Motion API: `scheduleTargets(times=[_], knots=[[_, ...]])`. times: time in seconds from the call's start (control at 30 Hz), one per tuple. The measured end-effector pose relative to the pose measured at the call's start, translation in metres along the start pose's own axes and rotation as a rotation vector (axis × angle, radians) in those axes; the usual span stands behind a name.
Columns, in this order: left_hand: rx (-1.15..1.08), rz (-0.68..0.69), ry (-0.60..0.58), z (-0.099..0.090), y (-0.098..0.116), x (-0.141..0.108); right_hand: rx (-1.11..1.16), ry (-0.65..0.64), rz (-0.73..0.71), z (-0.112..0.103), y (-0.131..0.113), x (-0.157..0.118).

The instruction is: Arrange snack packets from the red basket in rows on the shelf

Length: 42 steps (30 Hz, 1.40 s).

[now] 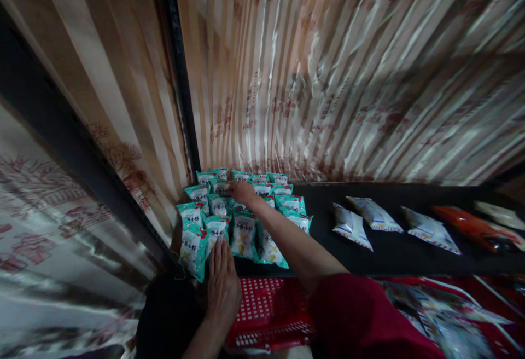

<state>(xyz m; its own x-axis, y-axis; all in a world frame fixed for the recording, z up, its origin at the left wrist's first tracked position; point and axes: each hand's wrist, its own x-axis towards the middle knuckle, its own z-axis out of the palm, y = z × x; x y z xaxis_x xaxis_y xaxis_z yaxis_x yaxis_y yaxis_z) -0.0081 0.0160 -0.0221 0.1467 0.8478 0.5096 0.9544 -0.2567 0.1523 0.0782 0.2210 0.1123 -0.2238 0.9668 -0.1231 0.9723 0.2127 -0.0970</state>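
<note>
Teal-and-white snack bags [245, 234] stand in close rows at the left end of a black shelf. My right hand [243, 194] reaches over the front rows, its fingers bent and closed at the edge of a snack bag [221, 187] near the back; the hand itself partly hides them. Lower down, my left hand [223, 282] lies flat with its fingers stretched out together. Its fingertips touch the lower part of a front snack bag [216, 227]. Another teal bag [192, 249] leans just to the left of those fingertips.
Below the shelf edge sits a red perforated basket [270, 310]. Several white packets [373, 214] and an orange packet [471, 225] lie farther right on the black shelf [320, 222]. A dark post [180, 74] and printed sheeting [287, 74] bound the back and left.
</note>
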Motion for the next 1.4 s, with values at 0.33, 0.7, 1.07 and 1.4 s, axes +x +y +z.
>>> scheduleTargets(times=[0.33,0.7,1.07,1.4], knots=[[0.028,-0.034,0.032,0.006,0.0,0.0,0.005,-0.034,-0.035,-0.004,-0.005,0.011],[0.016,-0.042,0.051,0.009,0.003,-0.001,0.043,0.007,-0.089,0.002,-0.01,0.008],[0.009,-0.028,0.053,0.009,0.003,-0.001,0.103,0.011,-0.049,0.003,0.002,0.008],[-0.008,-0.058,0.071,0.008,0.006,0.0,0.104,0.035,0.071,0.007,0.012,0.013]])
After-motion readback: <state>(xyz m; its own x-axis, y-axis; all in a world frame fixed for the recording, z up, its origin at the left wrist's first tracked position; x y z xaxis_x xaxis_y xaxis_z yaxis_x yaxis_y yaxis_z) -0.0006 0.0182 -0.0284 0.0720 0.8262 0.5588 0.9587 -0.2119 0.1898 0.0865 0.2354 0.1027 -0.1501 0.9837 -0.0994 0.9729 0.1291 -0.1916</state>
